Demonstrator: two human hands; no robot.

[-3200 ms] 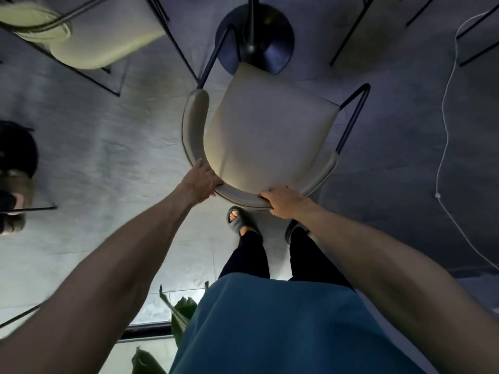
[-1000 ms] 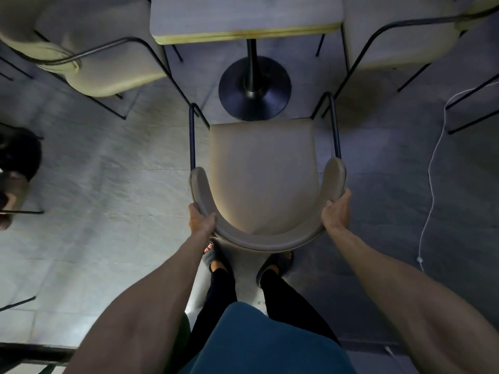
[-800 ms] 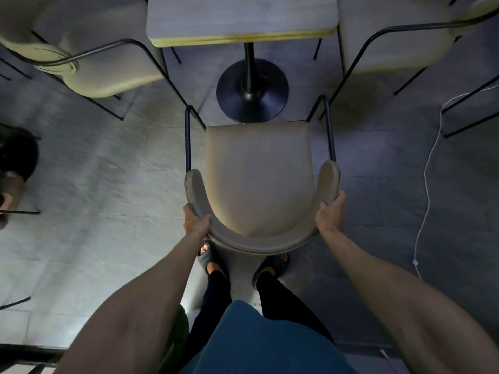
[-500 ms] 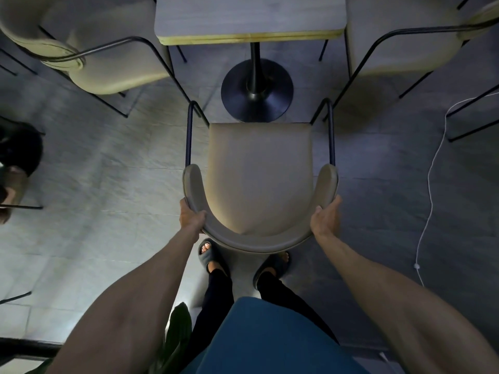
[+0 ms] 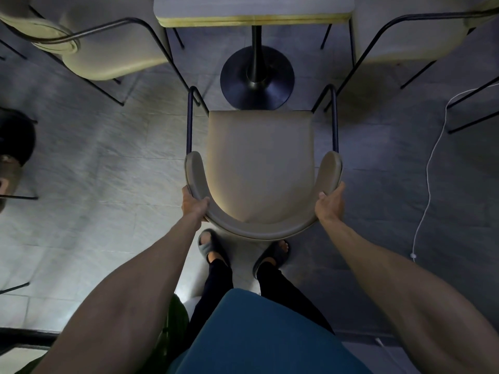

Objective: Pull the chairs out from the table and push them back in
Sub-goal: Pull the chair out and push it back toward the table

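Head view: the chair [image 5: 260, 168] sits in the middle of the frame, squared up to the counter [image 5: 253, 8] at the top edge, its seat front just short of the counter's round black base [image 5: 256, 76]. The left hand [image 5: 193, 203] is wrapped over the curved backrest on its left side, thumb on the inner face and fingers hidden behind the outer face. The right hand [image 5: 330, 202] lies against the right side of the backrest with the palm pressed to the outer face and the thumb on top; its fingers are mostly out of sight, so how tightly it clamps is hard to tell.

A few seconds ago the chair was turned at an angle and both hands held the rear of the backrest close together. Since then the chair has been straightened to face the counter, and the hands have moved apart to the two sides. Over the last second it has hardly shifted.

That suggests the pull-out is done and the push-in is about to start or just under way: the seat is still clear of the counter's edge. Two more chairs, upper left [image 5: 108, 49] and upper right [image 5: 405, 31], flank the counter, and a white cable [image 5: 429, 168] runs down the floor [image 5: 94, 171] on the right, well apart from the chair.
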